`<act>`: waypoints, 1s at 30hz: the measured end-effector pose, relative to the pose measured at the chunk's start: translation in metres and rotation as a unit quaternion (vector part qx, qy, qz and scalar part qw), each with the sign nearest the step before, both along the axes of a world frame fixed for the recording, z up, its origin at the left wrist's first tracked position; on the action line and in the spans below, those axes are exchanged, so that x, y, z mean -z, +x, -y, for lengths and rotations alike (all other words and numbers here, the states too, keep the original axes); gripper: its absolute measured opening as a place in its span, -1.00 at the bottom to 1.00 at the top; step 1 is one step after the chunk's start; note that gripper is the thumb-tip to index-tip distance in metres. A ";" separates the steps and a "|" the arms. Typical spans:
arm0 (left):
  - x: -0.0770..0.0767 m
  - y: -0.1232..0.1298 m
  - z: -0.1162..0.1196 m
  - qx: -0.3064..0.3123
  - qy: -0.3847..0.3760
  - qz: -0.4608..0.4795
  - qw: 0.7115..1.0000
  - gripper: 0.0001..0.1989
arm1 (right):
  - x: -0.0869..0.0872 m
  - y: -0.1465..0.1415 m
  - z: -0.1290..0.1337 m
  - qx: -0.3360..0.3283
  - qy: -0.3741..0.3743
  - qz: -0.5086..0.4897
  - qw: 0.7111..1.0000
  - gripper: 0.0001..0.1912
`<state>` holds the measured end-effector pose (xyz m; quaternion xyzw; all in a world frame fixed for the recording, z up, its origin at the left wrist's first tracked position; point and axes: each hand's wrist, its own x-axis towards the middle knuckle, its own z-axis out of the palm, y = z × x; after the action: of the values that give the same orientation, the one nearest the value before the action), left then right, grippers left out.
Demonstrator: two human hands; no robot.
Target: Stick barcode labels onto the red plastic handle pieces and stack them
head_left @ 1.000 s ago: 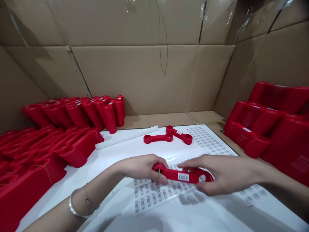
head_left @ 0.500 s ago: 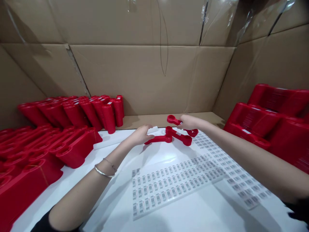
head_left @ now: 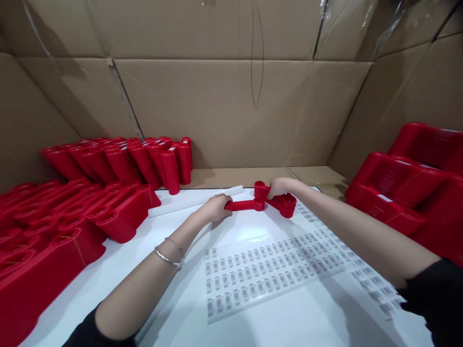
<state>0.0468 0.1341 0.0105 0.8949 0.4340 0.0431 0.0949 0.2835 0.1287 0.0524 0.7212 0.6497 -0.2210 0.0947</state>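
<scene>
While cardboard walls (head_left: 217,111) rise along the far and side edges, a white desk (head_left: 173,313) carries long stacks of red plastic pieces (head_left: 119,217) on the left and more red stacks (head_left: 394,193) on the right. A barcode label sheet (head_left: 260,284) lies on the near half of the desk, and a white rod (head_left: 195,201) lies toward the far edge. Beside the rod, overlapping dumbbell-shaped red pieces (head_left: 246,206) sit between the hands. The left hand (head_left: 217,208) curls closed around one piece's bar. The right hand (head_left: 280,187) lies over the pieces' far heads, but its fingers are hidden, so its grip cannot be told.
</scene>
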 end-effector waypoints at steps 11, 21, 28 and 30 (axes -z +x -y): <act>-0.009 -0.003 0.004 -0.007 -0.015 -0.015 1.000 -0.84 | -0.009 -0.003 0.006 0.006 0.028 0.012 1.000 -0.79; -0.012 -0.005 0.007 0.000 0.021 -0.035 0.999 -0.83 | -0.030 -0.022 0.032 -0.131 0.221 -0.101 0.961 -0.66; -0.024 -0.012 0.005 0.025 0.044 -0.030 0.998 -0.76 | 0.023 -0.044 0.039 -0.173 0.148 -0.105 0.968 -0.50; -0.033 -0.015 0.006 0.036 0.045 -0.027 0.998 -0.78 | 0.019 -0.039 0.044 -0.171 0.174 -0.115 0.963 -0.60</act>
<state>0.0320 0.1280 0.0437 0.9142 0.4014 0.0353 0.0446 0.2446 0.0850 0.0329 0.5746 0.7983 -0.1660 -0.0711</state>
